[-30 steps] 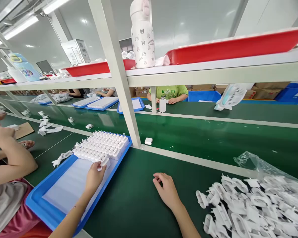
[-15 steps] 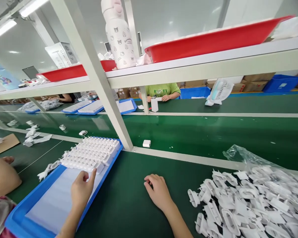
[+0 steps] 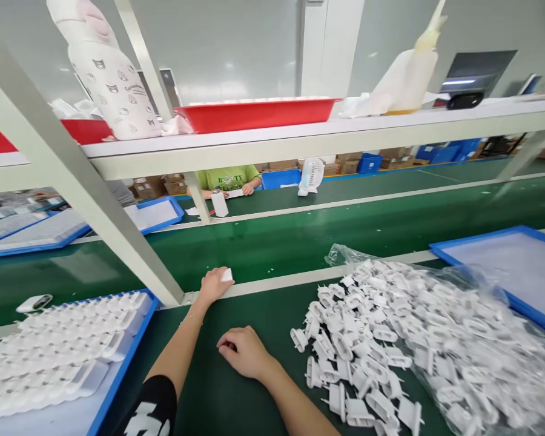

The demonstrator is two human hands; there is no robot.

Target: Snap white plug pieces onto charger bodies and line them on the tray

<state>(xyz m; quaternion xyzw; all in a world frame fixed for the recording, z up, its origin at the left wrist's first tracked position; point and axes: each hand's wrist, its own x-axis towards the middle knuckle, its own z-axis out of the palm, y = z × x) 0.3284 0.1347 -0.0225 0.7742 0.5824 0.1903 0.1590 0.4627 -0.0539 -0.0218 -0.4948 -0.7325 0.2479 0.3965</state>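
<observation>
My left hand (image 3: 214, 284) reaches forward to the pale rail at the edge of the conveyor belt (image 3: 300, 242) and closes on a small white plug block (image 3: 227, 275). My right hand (image 3: 244, 351) rests curled on the green table, fingers folded under with nothing visible in them. Just right of it lies a heap of white plastic plug parts (image 3: 390, 339) spilling from a clear bag (image 3: 458, 315). At my left a blue tray (image 3: 118, 369) holds rows of white plug pieces (image 3: 59, 333).
A white frame post (image 3: 86, 200) slants beside my left arm, under a shelf with a red tray (image 3: 254, 114) and a patterned bottle (image 3: 111, 79). A second blue tray (image 3: 508, 266) sits at right. A person in a green shirt (image 3: 227, 178) works across the belt.
My view has swung right. My left hand left the blue tray and reached forward to the white block on the belt's edge. My right hand stayed curled on the table.
</observation>
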